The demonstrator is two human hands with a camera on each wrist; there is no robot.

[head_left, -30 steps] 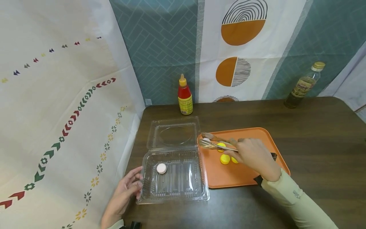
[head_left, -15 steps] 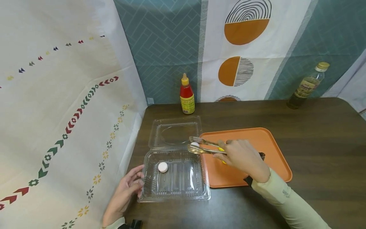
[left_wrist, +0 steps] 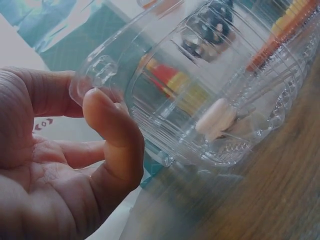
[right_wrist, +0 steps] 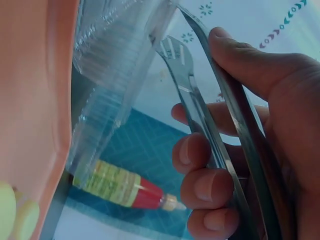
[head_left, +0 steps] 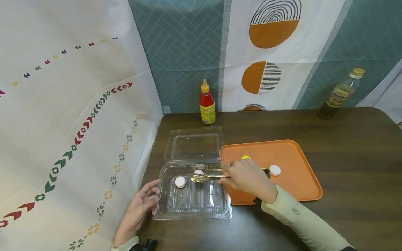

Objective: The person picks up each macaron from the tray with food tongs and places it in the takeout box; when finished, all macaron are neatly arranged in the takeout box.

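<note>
In the head view, my left hand [head_left: 137, 211] is at the left side of a clear plastic clamshell container [head_left: 192, 218], its lid folded back. The left wrist view shows thumb and finger [left_wrist: 102, 112] pinching the container's rim. My right hand [head_left: 249, 179] grips metal serving tongs [head_left: 204, 179] with fingers curled round both arms. Between the tong tips, over the container, is a pale pink macaron [head_left: 198, 172]. Another pale macaron [head_left: 180, 182] lies inside the container at left.
Right of the container lies an orange tray [head_left: 298, 188] bearing a pale macaron [head_left: 275, 170] and yellow macarons [head_left: 246, 157], partly hidden by my right hand. A red sauce bottle [head_left: 207, 106] stands behind the lid; an oil bottle [head_left: 339, 94] stands at back right.
The right hand has moved left from over the tray, carrying the macaron in the tongs over the container. A pale macaron on the tray is now uncovered. The left hand stays at the container.
</note>
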